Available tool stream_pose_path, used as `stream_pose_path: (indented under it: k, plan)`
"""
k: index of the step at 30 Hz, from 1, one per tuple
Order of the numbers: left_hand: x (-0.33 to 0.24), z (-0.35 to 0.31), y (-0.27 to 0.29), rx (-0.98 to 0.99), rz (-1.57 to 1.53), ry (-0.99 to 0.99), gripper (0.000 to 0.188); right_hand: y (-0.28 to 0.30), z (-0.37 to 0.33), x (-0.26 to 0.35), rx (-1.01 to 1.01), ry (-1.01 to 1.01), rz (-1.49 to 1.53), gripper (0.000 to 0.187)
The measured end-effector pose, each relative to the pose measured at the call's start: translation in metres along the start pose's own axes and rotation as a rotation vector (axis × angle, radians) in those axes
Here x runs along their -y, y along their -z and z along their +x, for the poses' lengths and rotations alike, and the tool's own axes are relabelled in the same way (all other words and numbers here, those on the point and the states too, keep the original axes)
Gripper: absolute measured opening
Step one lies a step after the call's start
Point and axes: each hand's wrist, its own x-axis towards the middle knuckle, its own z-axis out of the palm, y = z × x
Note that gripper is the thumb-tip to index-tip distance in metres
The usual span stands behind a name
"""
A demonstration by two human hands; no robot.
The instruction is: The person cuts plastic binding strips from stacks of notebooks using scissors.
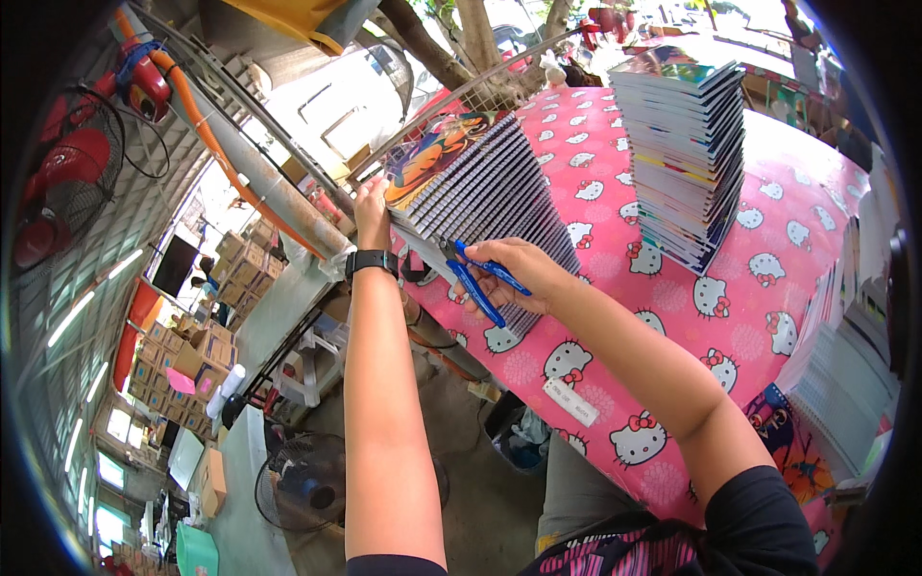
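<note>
A tall stack of spiral-bound notebooks [509, 182] stands in front of me, its rows of dark wire coils facing me. The top cover carries a colourful orange picture. At the stack's left corner, my left hand [373, 213] is closed on the edge of the upper notebooks, its fingers partly hidden. My right hand [528, 272] grips blue-handled pliers [473, 296]. Their handles are spread apart, and the dark jaws are at the coil ends on the stack's near left side. Whether the jaws touch a wire, I cannot tell.
A pink table cover [663, 384] with cartoon cats lies under the stack. Another notebook stack [677, 154] stands at the back right, and more notebooks [850, 336] line the right edge. A white label strip [570, 402] lies nearby. Below left is a floor fan [307, 485].
</note>
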Motion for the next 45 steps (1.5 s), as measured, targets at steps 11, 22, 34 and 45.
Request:
stream_pose_path:
  k: [11,22,34,45]
  plan:
    - [0.001,0.0,0.001,0.006,-0.05,0.023,0.028,0.002,-0.01,-0.012,-0.474,0.773,-1.351,0.042]
    - [0.001,0.001,-0.002,-0.007,0.001,0.045,0.025,0.013,0.001,-0.012,-0.175,0.295,-0.583,0.033]
    - [-0.007,-0.009,-0.003,-0.054,0.011,0.052,0.024,0.014,0.0,-0.022,-0.062,0.006,-0.045,0.028]
    - [-0.021,-0.019,-0.014,-0.047,0.033,-0.011,0.025,0.023,-0.007,-0.041,-0.423,0.87,-1.285,0.046]
